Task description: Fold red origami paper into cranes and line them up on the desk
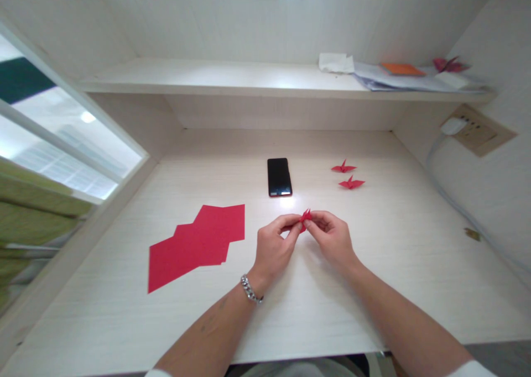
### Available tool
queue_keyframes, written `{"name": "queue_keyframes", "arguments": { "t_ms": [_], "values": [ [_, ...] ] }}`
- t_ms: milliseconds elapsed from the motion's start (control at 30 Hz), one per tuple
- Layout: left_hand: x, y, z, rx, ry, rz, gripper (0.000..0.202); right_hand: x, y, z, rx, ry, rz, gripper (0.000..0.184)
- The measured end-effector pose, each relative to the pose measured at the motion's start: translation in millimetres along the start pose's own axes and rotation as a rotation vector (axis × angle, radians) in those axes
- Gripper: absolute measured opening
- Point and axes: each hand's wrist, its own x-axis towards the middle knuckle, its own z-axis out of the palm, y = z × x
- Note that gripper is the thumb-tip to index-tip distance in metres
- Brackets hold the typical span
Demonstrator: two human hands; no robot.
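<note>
My left hand (pixel 275 247) and my right hand (pixel 332 236) meet over the middle of the pale wooden desk (pixel 398 266). Both pinch a small folded red paper piece (pixel 306 218) between their fingertips, held just above the surface. A silver chain bracelet (pixel 250 289) circles my left wrist. A spread of red paper sheets (pixel 194 244) lies flat to the left of my left hand. Two finished red paper cranes (pixel 347 175) sit on the desk beyond my right hand.
A black phone (pixel 279 176) lies face up just beyond the hands. The shelf (pixel 215 78) above holds white tissue (pixel 336 62), papers with an orange sheet (pixel 401 69) and a dark red paper crane (pixel 450 64). A wall socket with a white plug (pixel 453 126) is at right.
</note>
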Motion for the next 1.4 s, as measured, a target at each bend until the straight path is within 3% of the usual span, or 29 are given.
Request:
{"name": "queue_keyframes", "arguments": {
  "t_ms": [367,733,833,933,1167,1400],
  "values": [
    [6,-2,-5.7,-0.025,-0.061,-0.124,0.018,1,1,-1,-0.002,0.0,0.059,0.019],
    [7,-6,0.7,-0.283,-0.004,-0.231,0.028,6,-3,-3,0.113,0.003,0.213,0.023],
    [8,-8,0.5,-0.33,-0.059,-0.254,0.028,7,-4,-3,0.169,0.005,0.245,0.023],
    [9,-9,-0.3,-0.359,-0.115,-0.273,0.028,7,-5,-4,0.22,0.001,0.266,0.022],
    [9,-9,-0.9,-0.354,-0.083,-0.283,0.024,8,-4,-5,0.264,-0.054,0.381,0.028],
    [8,-10,2.3,-0.407,-0.111,-0.301,0.029,8,-7,-5,0.272,-0.029,0.363,0.025]
  ]
}}
